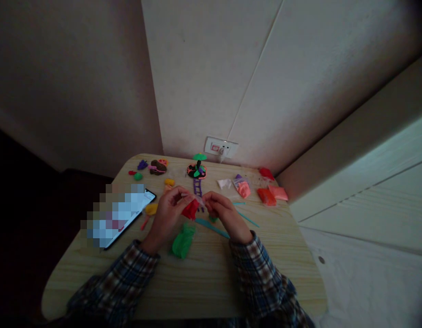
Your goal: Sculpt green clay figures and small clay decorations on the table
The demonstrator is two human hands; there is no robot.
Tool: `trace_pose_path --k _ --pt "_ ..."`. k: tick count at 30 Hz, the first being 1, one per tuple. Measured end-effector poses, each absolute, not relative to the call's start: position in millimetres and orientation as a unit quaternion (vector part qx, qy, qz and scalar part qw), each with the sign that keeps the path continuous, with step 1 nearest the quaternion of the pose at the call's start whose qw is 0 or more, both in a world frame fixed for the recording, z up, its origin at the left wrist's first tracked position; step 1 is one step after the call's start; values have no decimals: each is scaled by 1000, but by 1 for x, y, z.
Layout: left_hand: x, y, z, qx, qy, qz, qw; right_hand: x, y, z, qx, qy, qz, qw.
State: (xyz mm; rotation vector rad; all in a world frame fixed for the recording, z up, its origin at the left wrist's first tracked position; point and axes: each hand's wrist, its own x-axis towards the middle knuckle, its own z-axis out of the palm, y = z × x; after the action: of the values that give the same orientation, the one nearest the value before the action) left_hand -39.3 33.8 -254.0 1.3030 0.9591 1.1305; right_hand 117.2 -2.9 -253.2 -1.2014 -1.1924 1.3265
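Note:
Between my hands, above the middle of the table, is a small clear bag of red modelling clay (191,209). My left hand (172,205) pinches the bag's upper left edge. The fingers of my right hand (222,209) are closed on its right side. Just below lies a bag of green clay (183,240), flat on the wood. A blue flat modelling tool (213,227) rests beside my right wrist, and a bit of green clay (213,219) shows under that hand. Behind my fingers a purple clay ladder (198,187) leads to a small clay figure with a green top (199,169).
A phone (125,221) lies along the left of the wooden table (204,291). Purple, red, green and brown clay pieces (158,167) sit at the back left. Orange and red clay packets (266,197) lie at the right. Thin blue sticks (248,218) are near my right hand. A wall socket (221,148) is behind.

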Motion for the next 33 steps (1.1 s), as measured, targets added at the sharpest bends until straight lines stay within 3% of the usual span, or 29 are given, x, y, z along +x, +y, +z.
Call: trace_pose_path --k 3,15,24,33 --pt "-38 33 -253 551 402 479 552 122 -1 -257 -490 -449 580 471" --pt "-40 31 -254 580 432 477 500 118 -2 -249 -532 -499 505 462" --pt "-36 31 -255 560 425 455 548 116 -1 -249 -602 -553 334 469" --pt "-38 31 -255 566 409 473 538 116 -1 -249 -572 -534 429 452"
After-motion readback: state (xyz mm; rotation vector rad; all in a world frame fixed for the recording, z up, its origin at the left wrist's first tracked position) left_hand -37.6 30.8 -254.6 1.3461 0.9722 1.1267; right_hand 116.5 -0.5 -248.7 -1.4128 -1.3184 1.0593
